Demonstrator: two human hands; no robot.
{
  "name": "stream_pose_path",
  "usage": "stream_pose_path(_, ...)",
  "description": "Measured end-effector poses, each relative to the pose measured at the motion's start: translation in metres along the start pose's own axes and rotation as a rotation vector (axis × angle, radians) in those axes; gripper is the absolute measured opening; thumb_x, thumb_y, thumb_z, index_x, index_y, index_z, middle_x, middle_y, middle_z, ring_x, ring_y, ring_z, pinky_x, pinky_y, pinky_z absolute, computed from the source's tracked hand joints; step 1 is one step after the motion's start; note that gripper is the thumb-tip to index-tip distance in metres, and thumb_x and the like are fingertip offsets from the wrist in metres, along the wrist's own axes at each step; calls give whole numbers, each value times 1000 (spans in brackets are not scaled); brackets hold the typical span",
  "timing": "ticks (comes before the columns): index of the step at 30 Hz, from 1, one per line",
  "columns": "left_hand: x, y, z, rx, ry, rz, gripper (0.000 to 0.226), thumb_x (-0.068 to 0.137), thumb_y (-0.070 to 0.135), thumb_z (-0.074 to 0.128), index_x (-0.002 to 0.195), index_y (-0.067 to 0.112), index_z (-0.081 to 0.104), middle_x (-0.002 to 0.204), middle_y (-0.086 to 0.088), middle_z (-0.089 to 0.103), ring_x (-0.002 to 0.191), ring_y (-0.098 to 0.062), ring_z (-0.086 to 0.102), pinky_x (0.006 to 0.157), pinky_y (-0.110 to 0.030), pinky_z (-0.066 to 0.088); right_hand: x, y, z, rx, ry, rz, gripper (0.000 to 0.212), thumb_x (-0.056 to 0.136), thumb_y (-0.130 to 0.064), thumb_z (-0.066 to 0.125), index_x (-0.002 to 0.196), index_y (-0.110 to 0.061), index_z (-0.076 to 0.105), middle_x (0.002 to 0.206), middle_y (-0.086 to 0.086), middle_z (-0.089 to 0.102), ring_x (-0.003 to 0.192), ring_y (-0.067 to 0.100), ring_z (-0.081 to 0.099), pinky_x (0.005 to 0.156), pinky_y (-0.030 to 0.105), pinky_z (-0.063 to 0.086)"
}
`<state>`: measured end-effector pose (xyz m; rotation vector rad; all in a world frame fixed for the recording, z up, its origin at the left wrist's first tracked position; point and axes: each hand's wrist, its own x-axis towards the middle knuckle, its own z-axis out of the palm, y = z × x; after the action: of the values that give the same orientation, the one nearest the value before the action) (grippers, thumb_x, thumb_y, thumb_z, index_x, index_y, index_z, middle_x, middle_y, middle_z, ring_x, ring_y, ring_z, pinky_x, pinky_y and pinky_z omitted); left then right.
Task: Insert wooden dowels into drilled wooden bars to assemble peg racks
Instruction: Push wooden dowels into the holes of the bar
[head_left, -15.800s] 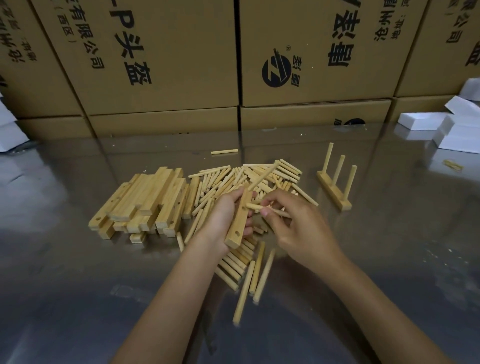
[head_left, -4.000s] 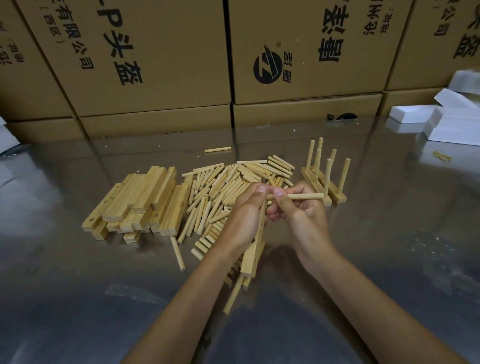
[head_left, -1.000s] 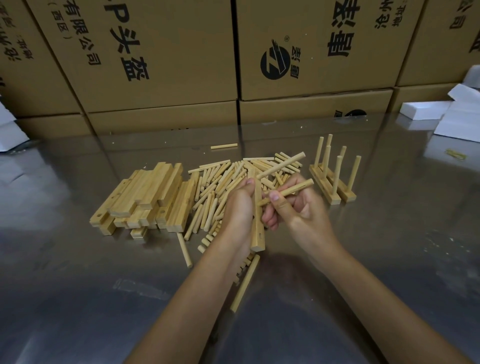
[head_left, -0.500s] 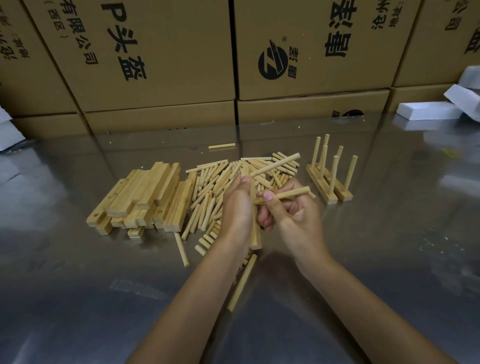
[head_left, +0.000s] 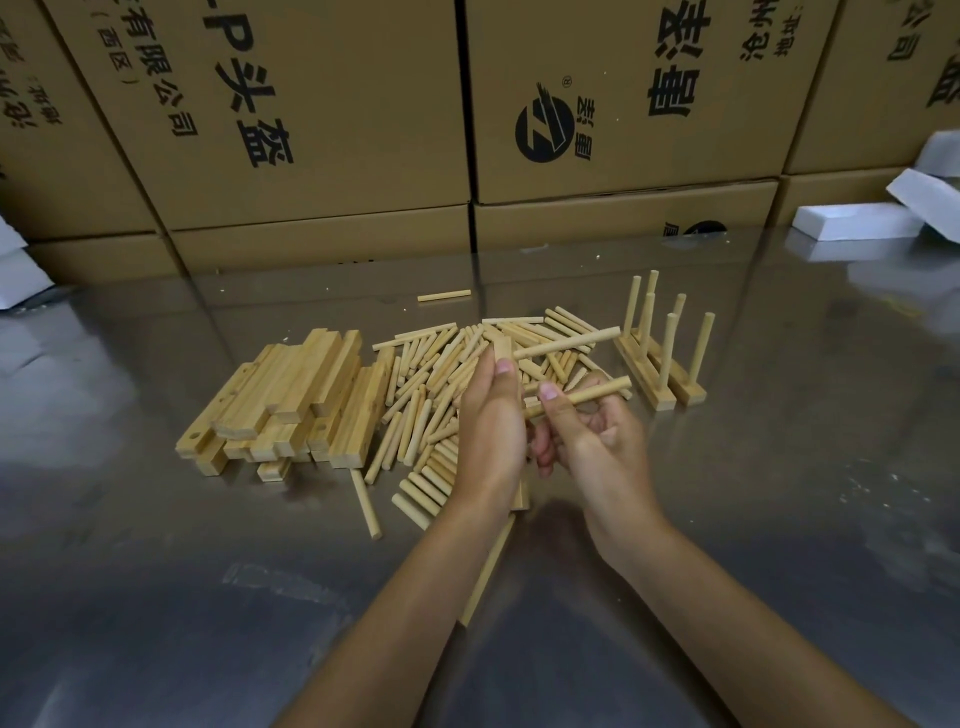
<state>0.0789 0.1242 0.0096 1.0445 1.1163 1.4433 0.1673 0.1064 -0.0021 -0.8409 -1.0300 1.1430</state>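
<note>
My left hand (head_left: 491, 431) grips a drilled wooden bar (head_left: 502, 347) held on end above the table; the hand hides most of it. One dowel (head_left: 569, 343) sticks out of the bar's upper part toward the right. My right hand (head_left: 587, 436) pinches a second dowel (head_left: 587, 397) lower down, its left end at the bar. Loose dowels (head_left: 431, 395) lie in a heap behind my hands. A stack of drilled bars (head_left: 291, 400) sits to the left. Two finished peg racks (head_left: 662, 358) stand upright to the right.
The shiny metal table (head_left: 156, 597) reflects the scene. Cardboard boxes (head_left: 322, 130) form a wall along the back edge. White foam blocks (head_left: 857, 221) lie at the back right. A single dowel (head_left: 444, 296) lies apart near the boxes, and several stray dowels (head_left: 366, 501) lie in front of the heap.
Over 15.8 seconds a second finished rack has appeared beside the first. In the last second my hands barely moved; the right hand keeps the second dowel against the bar.
</note>
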Motion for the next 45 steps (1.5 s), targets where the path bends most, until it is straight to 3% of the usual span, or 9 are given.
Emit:
stream_pose_path(5,-1,2,1,-30,53,-13,33,109,31,33,137,26,49,46,1,45,38,-14,39,38,-24,34,1,1,1,33,-25,41,14,96,-16,62,87,-11,54,57,5,61,51,14,56,48,25,47)
stream_pose_path(9,1,14,-2,-114,58,-45,39,108,31,36,89,49,66,63,-3,52,46,-13,50,45,-28,42,3,-3,2,29,-78,11,11,98,-17,60,88,-10,60,69,8,66,63,17,61,56,27,51)
stream_pose_path(15,15,16,-16,-232,106,-126,25,107,20,41,123,12,58,70,-1,54,53,-10,48,48,-24,43,14,-17,-11,-301,-12,-163,18,100,-18,45,87,-20,58,80,-3,68,80,9,65,75,28,51)
stream_pose_path(19,21,17,-25,-254,38,-137,24,106,20,42,122,10,56,70,-1,54,52,-10,48,44,-23,43,11,-14,-18,-804,-234,-85,5,101,-29,38,99,-34,37,72,-3,58,57,5,51,57,38,43)
stream_pose_path(24,22,19,-31,-100,-15,-146,33,105,25,44,131,10,58,74,1,58,57,-10,53,48,-23,48,7,-14,-14,-920,-431,-260,14,103,-24,41,101,-39,41,73,-44,52,66,-13,53,51,11,37)
stream_pose_path(32,18,24,-33,179,-64,-92,39,106,30,43,135,8,57,81,2,65,73,-11,63,66,-28,51,6,-21,-18,-1152,-319,-559,26,94,-22,58,112,-38,70,99,-22,70,76,1,62,59,26,50)
stream_pose_path(37,12,23,-30,326,-130,-69,43,106,32,42,147,24,48,139,-13,58,125,-27,57,79,-30,47,8,-25,-20,-1294,-383,-553,24,93,-20,56,105,-33,72,87,-13,71,68,13,62,55,26,39)
stream_pose_path(41,9,22,-28,309,-152,-58,41,106,31,42,146,27,49,138,-13,58,111,-17,62,73,-27,46,10,-24,-20,-1223,-373,-476,24,94,-21,55,95,-35,74,56,-22,48,52,2,42,52,22,25)
stream_pose_path(45,10,18,-25,289,-136,-50,41,106,33,43,147,29,48,135,-5,61,102,-5,60,67,-19,46,11,-18,-20,-1098,-343,-359,24,92,-17,59,92,-33,77,56,-22,57,60,1,53,50,20,30)
